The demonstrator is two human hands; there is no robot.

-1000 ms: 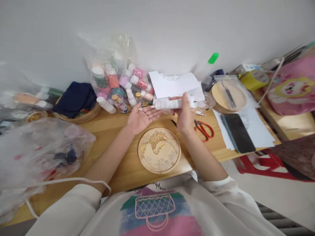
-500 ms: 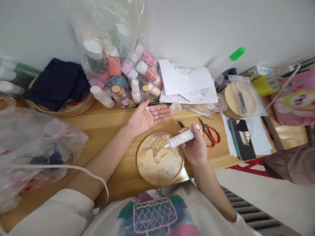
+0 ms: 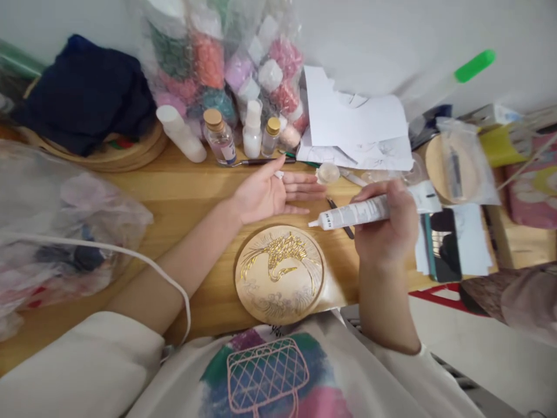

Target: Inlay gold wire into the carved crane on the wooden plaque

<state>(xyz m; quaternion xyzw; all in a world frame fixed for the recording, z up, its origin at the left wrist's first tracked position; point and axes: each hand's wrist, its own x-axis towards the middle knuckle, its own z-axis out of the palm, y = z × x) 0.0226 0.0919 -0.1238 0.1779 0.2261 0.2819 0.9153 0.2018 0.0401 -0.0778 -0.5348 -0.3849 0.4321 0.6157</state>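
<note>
My right hand (image 3: 387, 232) grips a white glue tube (image 3: 354, 213), its narrow nozzle pointing left. The nozzle tip is just beyond the right edge of the round wooden disc (image 3: 256, 296), not touching it. On the disc, gold lines trace a crane, with fainter drawn patterns along the lower part. My left hand (image 3: 263, 194) lies palm up behind the disc, fingers stretched out to the right. A small white cap (image 3: 279, 174) is tucked between its thumb and forefinger. Dark tweezers (image 3: 334, 206) lie on the table, partly hidden by the tube.
Behind my hands stand a corked bottle (image 3: 220, 139), a white bottle (image 3: 252, 130) and a gold-capped vial (image 3: 270, 136). A clear bag of jars (image 3: 209, 58) and white papers (image 3: 354, 125) are at the back. A phone (image 3: 444, 247) lies right; a white cord (image 3: 148, 261) crosses my left arm.
My right hand has lifted the tube away from over the disc, to the right and nearer the camera. The left hand keeps its palm-up pose. The view has shifted.
</note>
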